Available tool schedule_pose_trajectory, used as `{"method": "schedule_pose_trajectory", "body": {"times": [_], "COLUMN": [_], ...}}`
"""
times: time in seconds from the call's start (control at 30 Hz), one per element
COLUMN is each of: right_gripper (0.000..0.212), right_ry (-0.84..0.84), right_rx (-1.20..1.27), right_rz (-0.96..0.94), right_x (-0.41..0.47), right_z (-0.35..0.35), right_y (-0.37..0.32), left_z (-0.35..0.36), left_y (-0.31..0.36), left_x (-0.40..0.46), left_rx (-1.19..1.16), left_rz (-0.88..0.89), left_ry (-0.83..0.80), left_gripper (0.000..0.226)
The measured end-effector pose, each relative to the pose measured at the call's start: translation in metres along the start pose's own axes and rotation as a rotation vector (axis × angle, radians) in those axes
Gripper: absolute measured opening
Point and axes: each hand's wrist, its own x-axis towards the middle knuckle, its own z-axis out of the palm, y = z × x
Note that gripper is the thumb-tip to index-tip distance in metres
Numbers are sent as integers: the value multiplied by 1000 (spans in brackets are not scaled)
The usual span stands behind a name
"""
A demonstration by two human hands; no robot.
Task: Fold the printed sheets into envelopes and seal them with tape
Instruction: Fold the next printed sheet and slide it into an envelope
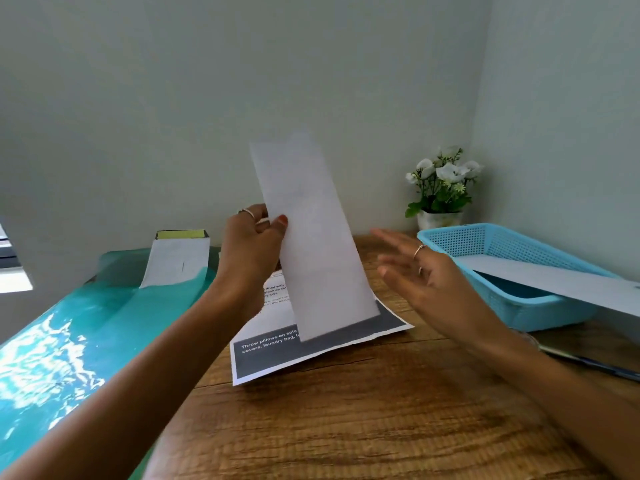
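While pinching the folded sheet (311, 237) upright, left hand (252, 244) raised; right hand (426, 275) open, fingers spread.

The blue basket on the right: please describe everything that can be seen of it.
The blue basket is a shallow rectangular tray of light blue plastic, its walls a fine open lattice under a solid rim. It stands on the wooden table at the right, near the wall corner, beside a small flower pot. A long white folded sheet lies across it, resting on the rim and sticking out over its right end. Neither hand touches it.
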Motion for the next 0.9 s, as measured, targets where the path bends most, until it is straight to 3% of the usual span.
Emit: {"method": "schedule_pose_trajectory", "body": {"times": [0.13,0.3,0.37,0.43,0.6,0.73,0.9], "right_gripper": [45,43,42,41,42,45,47], "right_ry": [-160,-224,-261,-297,-383,-463,-487], "right_rx": [100,47,5,-101,-254,-430,-525], "right_rz": [158,287,328,357,421,373,323], "right_x": [-1,-3,-4,-3,-4,-6,-9], "right_z": [-1,-6,-8,-8,-6,-4,-3], "right_y": [7,8,5,4,4,-1,-9], "left_z": [3,7,6,6,13,15,14], "left_y": [-13,-26,-32,-38,-50,-65,-73], "left_x": [-5,-14,-14,-17,-23,-23,-28], "left_rx": [-74,-15,40,214,841,1246,1316], "left_rz": [-178,-178,-182,-196,-211,-161,-143], "left_ry": [-58,-91,-146,-205,-345,-522,-565], "left_gripper": [27,13,17,28,91,79,74]}}
